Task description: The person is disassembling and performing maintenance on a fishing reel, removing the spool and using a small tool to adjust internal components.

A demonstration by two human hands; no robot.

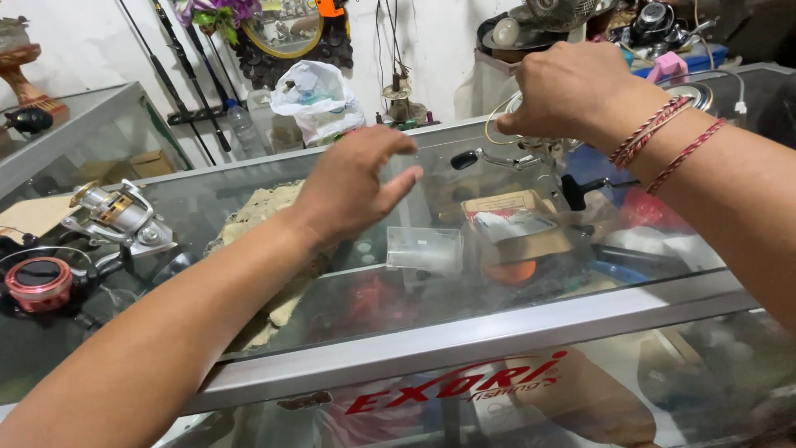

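My right hand (572,91) is closed around the top of a fishing reel (531,149) that stands on the glass counter (497,323); its black handle knobs stick out to the left and lower right. Red and white thread bracelets (663,137) circle that wrist. My left hand (352,187) hovers over the counter with fingers spread and loose, holding nothing, a short way left of the reel. A thin loop of fishing line (496,120) curves beside the right hand's fingers.
A silver spinning reel (120,217) and a red-and-black reel (37,284) lie on the counter at the left. A white plastic bag (319,99) and fishing rods (178,70) stand against the back wall. Boxes and a small clear case (424,249) show under the glass.
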